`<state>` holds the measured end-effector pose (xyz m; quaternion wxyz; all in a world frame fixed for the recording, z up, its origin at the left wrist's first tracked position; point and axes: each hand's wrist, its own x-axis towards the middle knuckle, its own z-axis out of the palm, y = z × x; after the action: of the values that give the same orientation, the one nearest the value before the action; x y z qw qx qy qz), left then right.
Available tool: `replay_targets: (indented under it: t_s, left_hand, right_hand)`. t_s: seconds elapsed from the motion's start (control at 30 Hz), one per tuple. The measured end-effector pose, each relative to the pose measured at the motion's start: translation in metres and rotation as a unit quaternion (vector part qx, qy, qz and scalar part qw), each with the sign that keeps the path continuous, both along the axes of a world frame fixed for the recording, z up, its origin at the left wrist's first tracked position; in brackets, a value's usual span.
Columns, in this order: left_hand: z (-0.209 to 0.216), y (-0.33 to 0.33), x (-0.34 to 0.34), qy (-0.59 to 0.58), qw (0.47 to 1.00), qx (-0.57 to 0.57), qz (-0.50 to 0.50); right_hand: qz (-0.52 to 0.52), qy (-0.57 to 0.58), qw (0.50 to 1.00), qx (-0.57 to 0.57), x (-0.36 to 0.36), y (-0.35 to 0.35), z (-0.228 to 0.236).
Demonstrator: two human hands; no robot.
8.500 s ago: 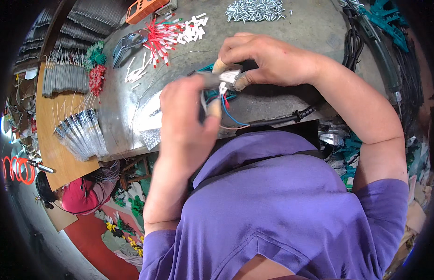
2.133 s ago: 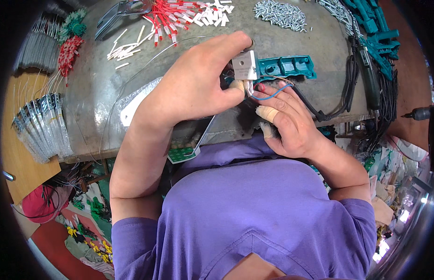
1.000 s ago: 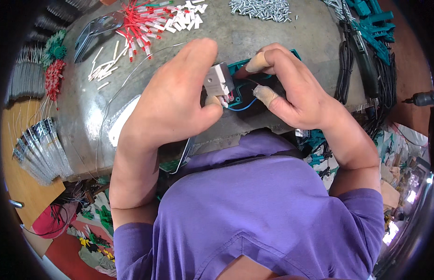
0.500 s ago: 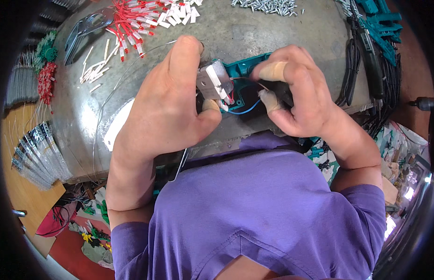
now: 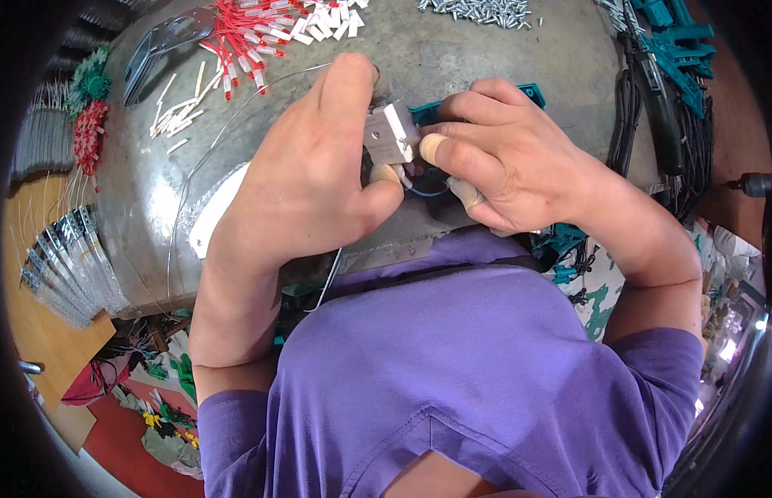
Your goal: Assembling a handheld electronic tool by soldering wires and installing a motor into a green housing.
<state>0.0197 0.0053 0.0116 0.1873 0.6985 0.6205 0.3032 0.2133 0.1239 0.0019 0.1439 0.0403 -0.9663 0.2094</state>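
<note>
- The left hand was clamped on the grey block, with the thumb at its lower edge. The block was held above the worktop, near the front edge of it.
- The right hand had its fingers bent toward the right side of the block. Whether they pinched something there, I could not tell, because the fingers themselves hid the place.
- The blue wire made a short curve between the block and the right hand. A too strong pull by this hand could, in my judgement, loosen the wire at its end.
- The block looked smooth and hard, so a push from the right could turn it, or make it slip from the left thumb.
- The pale finger cover on the right hand could reduce the feeling, and a thin wire could then be bent wrongly.
- The teal casing was mostly hidden behind the right hand; a wire caught against its rim could stay unnoticed.
</note>
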Motion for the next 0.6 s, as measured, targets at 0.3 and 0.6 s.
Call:
replay_targets:
  t_s: [0.3, 0.6]
  left_hand:
    - [0.002, 0.004, -0.003, -0.009, 1.000, 0.004, -0.024]
    - [-0.004, 0.003, -0.006, 0.004, 0.998, 0.042, -0.036]
  right_hand:
    - [-0.043, 0.050, 0.989, -0.130, 0.000, 0.002, -0.003]
    - [-0.091, 0.073, 0.973, -0.197, 0.025, -0.008, 0.006]
